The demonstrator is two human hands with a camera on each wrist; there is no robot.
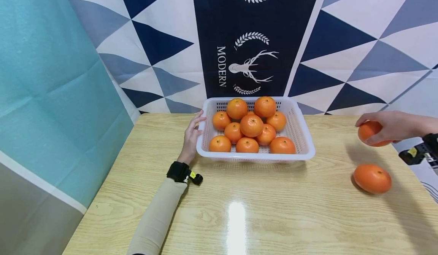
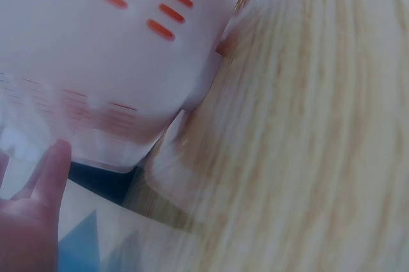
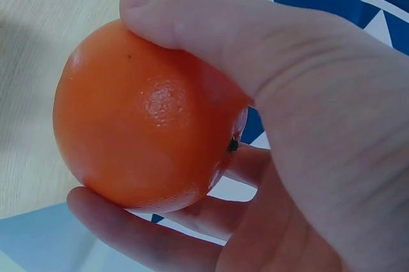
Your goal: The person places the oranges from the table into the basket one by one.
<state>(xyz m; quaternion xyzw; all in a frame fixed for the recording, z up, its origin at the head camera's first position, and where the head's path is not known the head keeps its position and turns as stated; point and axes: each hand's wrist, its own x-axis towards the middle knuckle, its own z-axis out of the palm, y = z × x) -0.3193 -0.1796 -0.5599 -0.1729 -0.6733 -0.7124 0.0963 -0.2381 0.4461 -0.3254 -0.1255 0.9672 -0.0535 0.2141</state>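
At the table's right side my right hand [image 1: 388,127] holds an orange [image 3: 150,119] above the tabletop. In the right wrist view the thumb lies over its top and the fingers curl beneath it. A second orange [image 1: 372,178] rests on the table, closer to me than the held one. My left hand [image 1: 191,139] is at the left end of a white plastic basket [image 1: 307,139], its fingers fairly straight against the side. The left wrist view shows only part of that hand beside the slotted wall. Several oranges [image 1: 251,125] are piled inside the basket, some on top of others.
The wooden table [image 1: 273,205] carries the basket near its back edge. Behind it hangs a patterned cloth [image 1: 164,30] with triangles and a deer head. A teal covering [image 1: 51,76] stands along the left side.
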